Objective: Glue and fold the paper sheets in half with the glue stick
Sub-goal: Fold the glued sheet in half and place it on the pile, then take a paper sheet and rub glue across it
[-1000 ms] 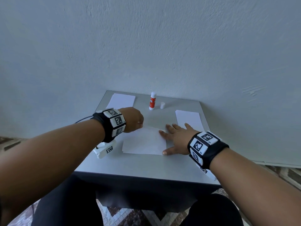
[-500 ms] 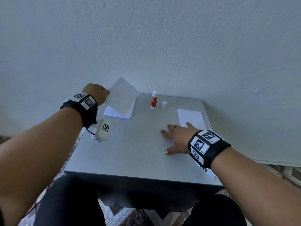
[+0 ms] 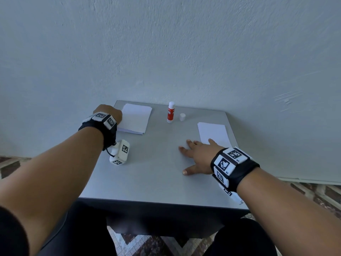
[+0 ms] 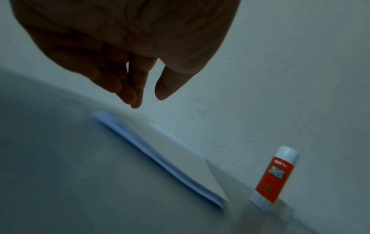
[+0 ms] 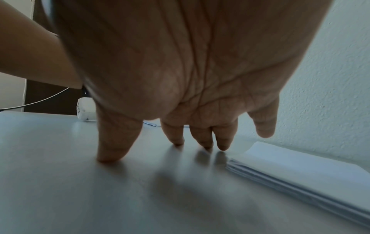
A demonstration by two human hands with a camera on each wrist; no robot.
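Head view | left hand (image 3: 108, 115) fingers loose above paper stack (image 3: 135, 121) | right hand (image 3: 198, 157) fingers spread on table (image 3: 156, 172)

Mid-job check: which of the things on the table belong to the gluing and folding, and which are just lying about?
Part of the job:
- glue stick, standing uncapped
- cap beside it
- left paper stack, under the left hand
- right paper stack, by the right hand, which rests flat on the table

Just about:
- wrist bands and their marker blocks
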